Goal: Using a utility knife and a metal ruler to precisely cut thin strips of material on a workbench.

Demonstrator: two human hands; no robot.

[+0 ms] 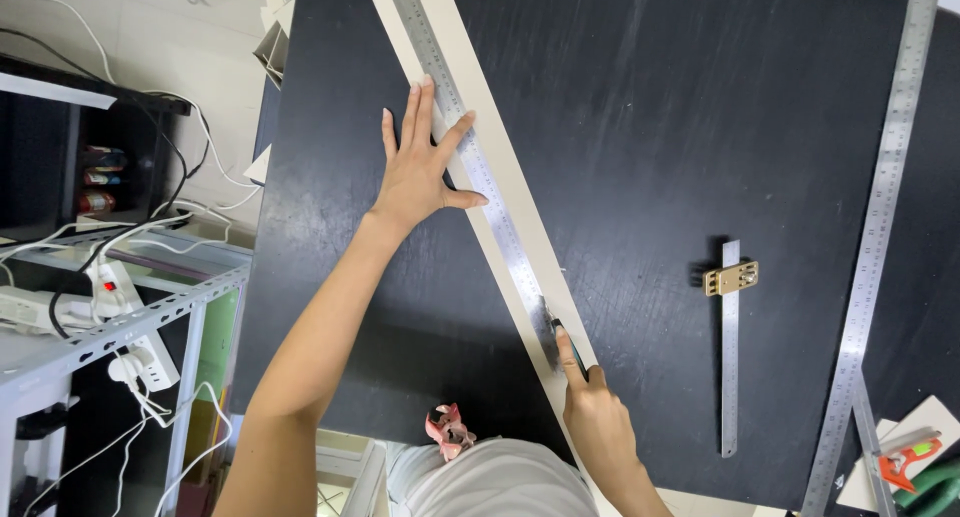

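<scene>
Here the left hand (420,167) lies spread flat, pressing a long steel ruler (470,157) onto a pale strip (530,212) running diagonally across the black table (640,127). The right hand (597,417) is closed around a dark knife (568,352) against the ruler's edge. Bare black surface lies either side; a sliding square (731,347) and second ruler (880,217) lie well apart to the right.
</scene>
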